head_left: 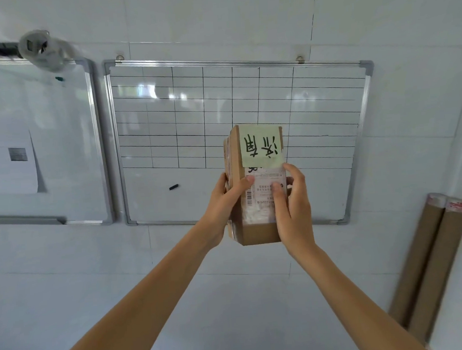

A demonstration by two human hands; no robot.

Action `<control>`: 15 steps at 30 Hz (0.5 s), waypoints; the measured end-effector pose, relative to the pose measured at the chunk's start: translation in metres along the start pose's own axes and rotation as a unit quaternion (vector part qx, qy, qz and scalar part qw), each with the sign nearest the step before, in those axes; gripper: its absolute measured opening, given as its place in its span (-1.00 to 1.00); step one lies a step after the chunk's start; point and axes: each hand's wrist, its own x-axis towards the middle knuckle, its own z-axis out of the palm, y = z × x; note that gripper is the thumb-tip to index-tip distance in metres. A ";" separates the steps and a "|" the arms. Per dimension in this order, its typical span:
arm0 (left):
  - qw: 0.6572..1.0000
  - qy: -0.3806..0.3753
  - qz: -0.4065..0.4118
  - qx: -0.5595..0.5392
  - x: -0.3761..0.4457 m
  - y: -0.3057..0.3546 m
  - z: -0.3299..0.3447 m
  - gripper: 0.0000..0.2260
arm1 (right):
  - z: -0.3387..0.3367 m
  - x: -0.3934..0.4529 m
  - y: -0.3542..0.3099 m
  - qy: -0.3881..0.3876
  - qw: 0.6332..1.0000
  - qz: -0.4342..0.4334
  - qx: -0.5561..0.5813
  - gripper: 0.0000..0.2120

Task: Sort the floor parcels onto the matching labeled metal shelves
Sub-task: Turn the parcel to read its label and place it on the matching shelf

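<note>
A small brown cardboard parcel (257, 232) is held upright in front of me at arm's length. A pale green note (260, 147) with black handwritten characters covers its upper face, above a white shipping label. My left hand (224, 202) grips its left side, thumb across the front. My right hand (294, 206) grips its right side, thumb on the label. No shelves or floor parcels are in view.
A gridded whiteboard (183, 115) hangs on the white wall straight behind the parcel. A second whiteboard (60, 136) with papers hangs at the left. Two brown cardboard tubes (429, 257) lean against the wall at the right.
</note>
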 end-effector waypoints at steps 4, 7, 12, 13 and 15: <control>1.000 -0.001 -0.012 0.004 -0.003 -0.005 -0.004 -0.60 | -0.001 -0.002 0.010 -0.041 0.999 0.013 0.019 -0.56; 1.000 -0.002 -0.020 0.006 -0.007 -0.008 -0.006 -0.62 | -0.002 0.000 0.008 -0.051 0.998 0.013 0.024 -0.59; 0.998 -0.034 -0.055 0.026 -0.009 -0.003 -0.018 -0.57 | -0.017 0.030 -0.012 -0.142 0.973 0.141 0.114 -0.63; 0.997 -0.045 -0.065 0.021 -0.010 -0.002 -0.022 -0.53 | -0.020 0.037 -0.015 -0.176 0.960 0.178 0.124 -0.55; 0.994 -0.072 -0.081 0.017 -0.010 -0.001 -0.027 -0.50 | -0.023 0.048 -0.017 -0.218 0.938 0.227 0.145 -0.38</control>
